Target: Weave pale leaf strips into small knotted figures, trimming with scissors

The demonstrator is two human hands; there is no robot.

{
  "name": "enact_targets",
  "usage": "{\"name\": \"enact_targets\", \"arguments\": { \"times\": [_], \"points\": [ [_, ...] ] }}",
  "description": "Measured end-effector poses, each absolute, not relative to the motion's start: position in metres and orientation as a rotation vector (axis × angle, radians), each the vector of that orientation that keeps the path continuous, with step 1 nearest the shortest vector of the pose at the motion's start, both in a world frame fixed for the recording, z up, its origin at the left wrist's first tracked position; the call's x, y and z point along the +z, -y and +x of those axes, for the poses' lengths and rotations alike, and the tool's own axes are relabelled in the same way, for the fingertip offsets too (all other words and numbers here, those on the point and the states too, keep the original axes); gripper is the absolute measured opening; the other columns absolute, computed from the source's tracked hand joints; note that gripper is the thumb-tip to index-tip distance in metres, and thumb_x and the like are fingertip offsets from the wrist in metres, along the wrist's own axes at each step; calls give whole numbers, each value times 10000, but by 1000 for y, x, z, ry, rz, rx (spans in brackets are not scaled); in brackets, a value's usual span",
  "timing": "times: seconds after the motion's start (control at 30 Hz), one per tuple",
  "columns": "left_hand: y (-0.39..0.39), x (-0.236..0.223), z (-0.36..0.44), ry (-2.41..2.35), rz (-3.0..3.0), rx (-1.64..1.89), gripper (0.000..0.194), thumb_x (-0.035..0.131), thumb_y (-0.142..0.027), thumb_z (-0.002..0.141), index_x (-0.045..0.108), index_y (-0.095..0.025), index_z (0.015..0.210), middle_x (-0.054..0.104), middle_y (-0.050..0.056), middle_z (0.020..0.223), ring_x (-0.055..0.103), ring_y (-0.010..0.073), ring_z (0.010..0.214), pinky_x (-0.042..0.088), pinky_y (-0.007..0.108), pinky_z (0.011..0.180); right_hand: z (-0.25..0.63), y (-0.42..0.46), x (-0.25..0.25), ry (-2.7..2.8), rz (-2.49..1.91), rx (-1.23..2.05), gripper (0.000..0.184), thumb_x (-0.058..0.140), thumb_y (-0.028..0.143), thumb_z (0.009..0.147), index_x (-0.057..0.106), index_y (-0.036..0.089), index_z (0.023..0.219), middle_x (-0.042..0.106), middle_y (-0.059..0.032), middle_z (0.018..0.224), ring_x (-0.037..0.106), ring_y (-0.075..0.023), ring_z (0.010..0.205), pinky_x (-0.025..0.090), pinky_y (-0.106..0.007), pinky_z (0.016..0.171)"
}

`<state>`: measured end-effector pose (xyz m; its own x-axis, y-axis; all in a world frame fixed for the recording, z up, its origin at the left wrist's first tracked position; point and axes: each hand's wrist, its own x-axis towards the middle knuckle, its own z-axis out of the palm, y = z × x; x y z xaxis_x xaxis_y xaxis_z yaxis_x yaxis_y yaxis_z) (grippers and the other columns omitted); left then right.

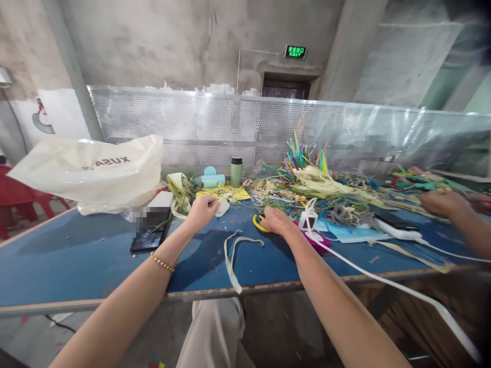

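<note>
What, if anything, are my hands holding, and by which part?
Left hand: a flat, rounded off-white piece, apparently pinched at its left edge. Right hand: at a curved yellow handle; whether gripped can't be told.

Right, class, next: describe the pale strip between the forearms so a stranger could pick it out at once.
Start with the blue table and follow its near edge to the middle. There, closer to that edge than the left hand and right hand, lies the pale strip. Unlike the nearly straight strip further right, it has a forked outline.
</note>
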<state>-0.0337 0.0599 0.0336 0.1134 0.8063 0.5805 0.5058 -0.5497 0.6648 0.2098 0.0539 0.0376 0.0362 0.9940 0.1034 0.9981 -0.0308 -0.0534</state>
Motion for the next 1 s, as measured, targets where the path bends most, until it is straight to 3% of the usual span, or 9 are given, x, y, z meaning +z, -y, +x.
{"name": "enact_targets", "arguments": {
  "times": [0.1,0.2,0.33,0.5,0.63,0.7,0.8,0.9,1.0],
  "points": [
    [-64,33,-36,-1309,2009,1498,178,551,-288,690,599,-155,580,480,-25,537,408,123,567,277,245,565,216,-60,37,1918,-2084,187,296,647,268,744,673,92,980,712,-142,790,681,-217,613,465,-258,521],
    [-66,32,-37,-1296,1934,1559,185,556,-295,692,621,-149,599,491,-23,553,416,121,572,292,237,552,217,-60,36,1623,-1800,621,309,681,309,724,630,140,978,584,7,548,506,-116,381,347,-214,373],
    [-61,35,-37,-1259,1756,1564,184,591,-305,669,604,-144,581,480,-26,541,386,101,534,279,225,514,212,-52,38,1386,-1251,1152,276,733,353,710,538,180,798,514,46,569,443,-66,389,320,-176,330],
    [-55,40,-38,-1243,1562,1536,186,627,-322,632,627,-137,607,495,-23,524,404,98,498,279,216,480,199,-41,40,1414,-1097,1314,372,737,482,721,509,196,792,533,37,628,516,-79,457,401,-177,373],
    [-57,40,-41,-1248,1517,1546,176,643,-309,604,630,-135,589,508,-21,516,420,99,487,277,212,464,197,-38,42,1506,-1238,1155,415,641,597,754,527,205,829,578,11,637,512,-100,466,388,-202,403],
    [-58,41,-42,-1263,1519,1558,168,643,-299,599,627,-134,572,497,-24,502,408,94,476,270,212,459,201,-39,46,1651,-1467,828,400,646,579,739,571,191,803,602,-15,633,548,-129,517,387,-220,450],
    [-58,42,-43,-1286,1549,1576,151,633,-276,599,619,-135,548,483,-27,495,388,87,476,263,212,460,211,-35,53,1947,-1894,191,300,705,445,676,653,161,755,679,-104,738,656,-246,755,433,-280,600],
    [-58,42,-43,-1304,1600,1577,148,618,-261,610,606,-137,530,474,-26,497,378,86,487,257,214,464,214,-21,57,2059,-2114,-108,325,654,415,696,709,164,895,713,-166,940,663,-329,933,447,-343,696],
    [-58,42,-43,-1319,1649,1560,163,606,-263,626,592,-142,518,444,-32,481,362,87,485,248,219,467,211,-7,56,2111,-2074,-173,383,627,433,718,709,195,1007,713,-155,1022,656,-336,981,450,-363,745]
  ]
}}
